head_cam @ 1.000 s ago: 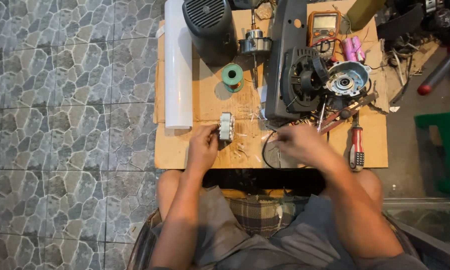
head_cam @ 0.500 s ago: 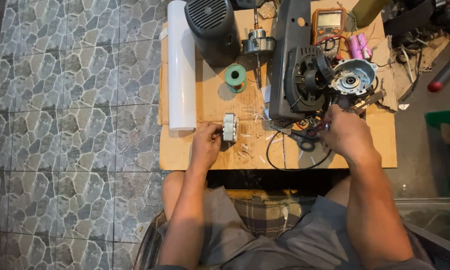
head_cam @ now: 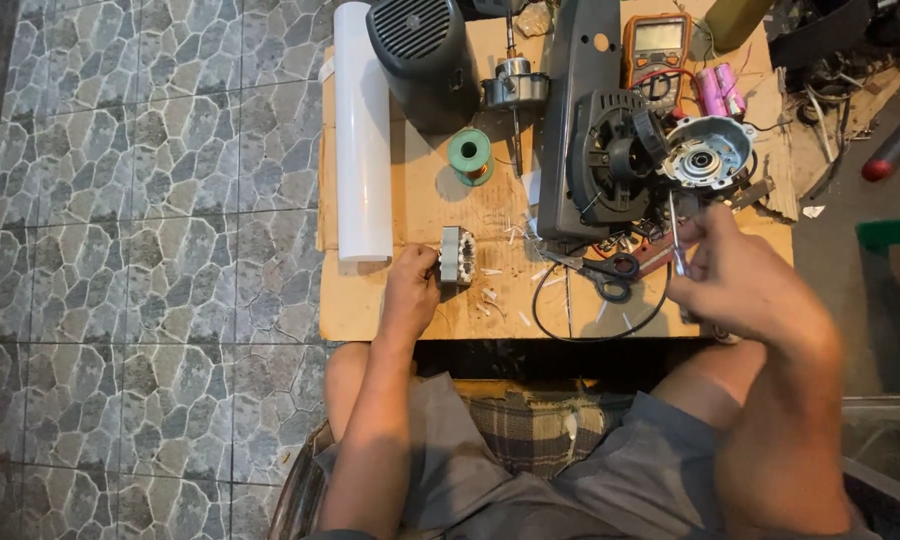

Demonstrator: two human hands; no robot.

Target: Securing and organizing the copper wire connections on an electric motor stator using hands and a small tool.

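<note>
My left hand [head_cam: 411, 291] rests on the cardboard-covered work table [head_cam: 370, 300] and grips a small grey metal stator block [head_cam: 457, 255] standing on edge. My right hand [head_cam: 735, 275] is raised over the table's right side, closed on a thin metal tool [head_cam: 674, 235] whose tip points up toward a round silver motor end cap [head_cam: 708, 152]. Black-handled scissors [head_cam: 600, 270] lie just left of my right hand, beside a loop of black wire [head_cam: 570, 325].
A white tube [head_cam: 361, 130] lies along the table's left edge. A dark fan motor cover [head_cam: 420, 55], a green wire spool [head_cam: 470, 155], a black motor housing [head_cam: 600, 140], an orange multimeter [head_cam: 656, 45] and pink cells [head_cam: 720, 90] fill the back. Stone-pattern floor tiles lie left.
My right hand has moved from the table's centre to the right and lifted the thin tool toward the silver end cap. My left hand keeps its grip on the stator block.
</note>
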